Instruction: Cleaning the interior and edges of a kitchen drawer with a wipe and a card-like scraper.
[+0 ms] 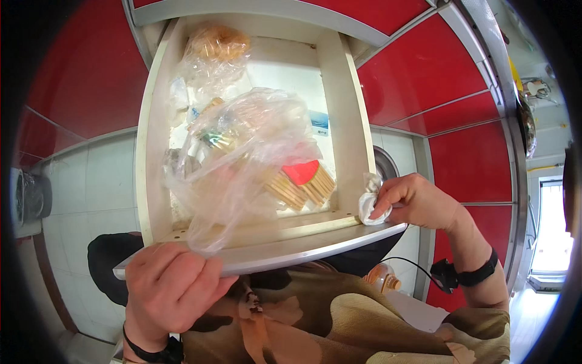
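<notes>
My left hand (175, 289) is at the left part of the drawer front (291, 255), fingers curled. The gathered end of a large clear plastic bag (254, 136) runs to its knuckles and appears gripped there; the fingertips are hidden. Thin and crumpled, the bag spreads over the middle of the pulled-out drawer (345, 91). At the drawer's front right corner, my right hand (411, 200) pinches a small white crumpled bundle (373, 209), with a clear plastic end sticking up. Bundled wooden chopsticks (291, 189) with a red label (302, 172) lie partly under the bag.
A bagged tan, ring-shaped item (223, 43) sits at the drawer's back left. A blue-and-white card (319, 123) lies near the right wall. Red cabinet doors (423, 68) flank the drawer. A bottle with an orange cap (392, 284) stands below at right.
</notes>
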A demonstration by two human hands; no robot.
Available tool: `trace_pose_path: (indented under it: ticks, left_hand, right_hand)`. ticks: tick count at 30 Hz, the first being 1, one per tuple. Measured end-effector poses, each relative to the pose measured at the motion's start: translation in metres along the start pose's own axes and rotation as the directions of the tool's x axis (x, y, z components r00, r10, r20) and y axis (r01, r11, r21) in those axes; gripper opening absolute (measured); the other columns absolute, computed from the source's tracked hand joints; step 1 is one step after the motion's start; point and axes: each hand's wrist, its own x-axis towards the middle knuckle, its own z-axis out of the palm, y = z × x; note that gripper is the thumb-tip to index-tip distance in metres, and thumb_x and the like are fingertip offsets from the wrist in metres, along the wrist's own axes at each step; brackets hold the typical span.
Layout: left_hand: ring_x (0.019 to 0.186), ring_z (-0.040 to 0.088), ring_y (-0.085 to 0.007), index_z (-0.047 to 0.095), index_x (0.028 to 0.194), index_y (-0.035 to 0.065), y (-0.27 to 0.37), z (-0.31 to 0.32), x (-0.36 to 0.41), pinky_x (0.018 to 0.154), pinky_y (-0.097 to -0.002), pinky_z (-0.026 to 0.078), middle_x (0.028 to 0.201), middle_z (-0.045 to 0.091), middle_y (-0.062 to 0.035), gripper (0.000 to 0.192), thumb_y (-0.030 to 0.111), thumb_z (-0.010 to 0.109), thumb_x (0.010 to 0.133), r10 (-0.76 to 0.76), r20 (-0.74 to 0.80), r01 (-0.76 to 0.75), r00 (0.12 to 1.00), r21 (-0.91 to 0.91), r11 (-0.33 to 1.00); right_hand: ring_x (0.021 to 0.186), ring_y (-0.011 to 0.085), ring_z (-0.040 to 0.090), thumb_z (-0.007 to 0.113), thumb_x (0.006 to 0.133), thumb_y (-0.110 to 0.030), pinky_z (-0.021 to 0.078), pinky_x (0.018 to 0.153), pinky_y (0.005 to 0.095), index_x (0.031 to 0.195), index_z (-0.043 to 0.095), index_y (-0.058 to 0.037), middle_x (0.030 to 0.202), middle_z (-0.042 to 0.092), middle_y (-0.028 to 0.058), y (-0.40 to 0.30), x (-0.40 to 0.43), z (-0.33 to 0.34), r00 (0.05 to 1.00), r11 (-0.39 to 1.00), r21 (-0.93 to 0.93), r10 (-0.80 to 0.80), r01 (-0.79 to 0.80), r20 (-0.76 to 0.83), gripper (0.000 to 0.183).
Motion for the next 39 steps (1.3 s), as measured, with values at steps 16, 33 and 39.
trace_pose_path:
  ticks: [16, 33, 39]
  left_hand:
    - [0.06, 0.054, -0.0242, 0.063, 0.074, 0.0073, 0.003, 0.005, 0.001, 0.052, -0.0336, 0.043, 0.068, 0.052, -0.0032, 0.034, 0.023, 0.083, 0.051, -0.069, 0.028, 0.068, 0.997, 0.036, 0.997]
    - [0.058, 0.054, -0.0235, 0.065, 0.074, 0.006, 0.003, 0.0, 0.001, 0.048, -0.0325, 0.041, 0.069, 0.055, -0.0042, 0.034, 0.021, 0.084, 0.051, -0.078, 0.031, 0.077, 0.996, 0.026, 0.997]
    - [0.055, 0.051, -0.0214, 0.063, 0.074, 0.006, 0.002, 0.002, 0.009, 0.045, -0.032, 0.039, 0.069, 0.052, -0.0036, 0.031, 0.016, 0.082, 0.052, -0.033, 0.006, 0.033, 0.999, -0.018, 0.999]
  right_hand:
    - [0.082, 0.0256, 0.064, 0.063, 0.065, 0.013, 0.0515, 0.072, 0.0339, 0.084, 0.069, -0.003, 0.085, 0.064, 0.0092, 0.002, 0.002, 0.013, 0.956, 0.965, -0.176, -0.227, 0.195, -0.185, 0.025]
    - [0.088, 0.0177, 0.062, 0.062, 0.077, 0.006, 0.0499, 0.077, 0.0313, 0.111, 0.066, -0.0048, 0.1, 0.064, 0.0087, 0.035, 0.0, 0.009, 0.745, 0.97, -0.149, -0.242, 0.191, -0.621, 0.037]
    - [0.088, 0.0214, 0.063, 0.049, 0.089, -0.027, 0.0508, 0.059, 0.0289, 0.124, 0.055, -0.0009, 0.11, 0.062, 0.0131, 0.104, -0.085, -0.01, 0.751, 0.288, 0.739, 0.089, 0.609, -0.654, 0.044]
